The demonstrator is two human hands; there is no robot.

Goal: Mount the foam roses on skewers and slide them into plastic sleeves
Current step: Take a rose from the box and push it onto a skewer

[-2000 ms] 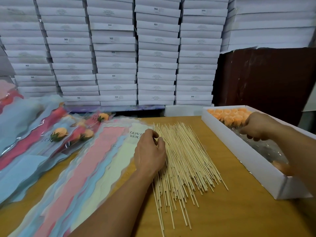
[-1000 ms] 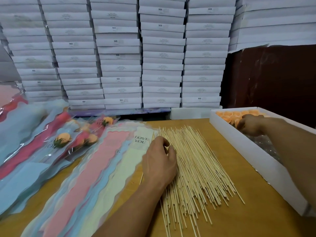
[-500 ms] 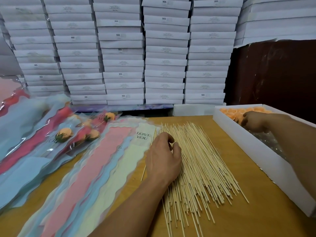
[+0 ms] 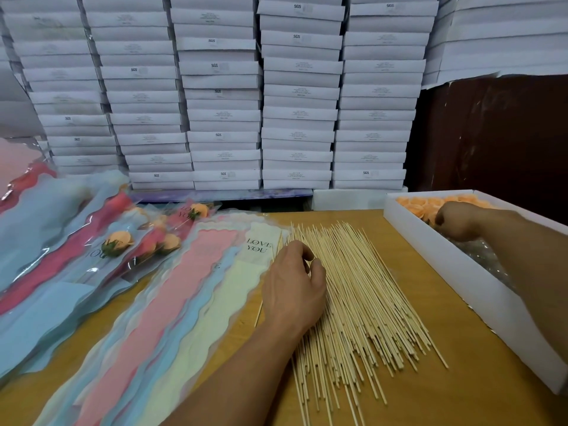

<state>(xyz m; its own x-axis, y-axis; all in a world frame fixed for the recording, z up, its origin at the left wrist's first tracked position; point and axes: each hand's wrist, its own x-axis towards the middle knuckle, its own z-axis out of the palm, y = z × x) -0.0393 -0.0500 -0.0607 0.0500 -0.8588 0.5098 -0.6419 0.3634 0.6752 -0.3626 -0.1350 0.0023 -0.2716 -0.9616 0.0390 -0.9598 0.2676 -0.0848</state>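
A wide pile of bamboo skewers (image 4: pixel 362 296) lies fanned out on the wooden table (image 4: pixel 461 382). My left hand (image 4: pixel 292 287) rests on the pile's left edge, its fingers curled and pinching a single skewer that sticks out above and below the hand. Orange foam roses (image 4: pixel 415 204) fill the far end of a long white box (image 4: pixel 461 272) on the right. My right hand (image 4: pixel 458 219) reaches into that box, fingers curled down round a rose. Empty pastel plastic sleeves (image 4: pixel 172 302), one printed "LOVE YOU", lie overlapped left of the skewers.
Finished sleeved roses (image 4: pixel 121 241) are heaped at the far left. Tall stacks of flat white boxes (image 4: pixel 298 103) wall off the back of the table. A dark brown panel (image 4: pixel 491 133) stands behind the rose box. Crinkled clear plastic lines the box's near part.
My right hand has moved from the box's middle to the roses at its far end. My left hand has stayed on the skewers, its fingers working one loose from the pile.
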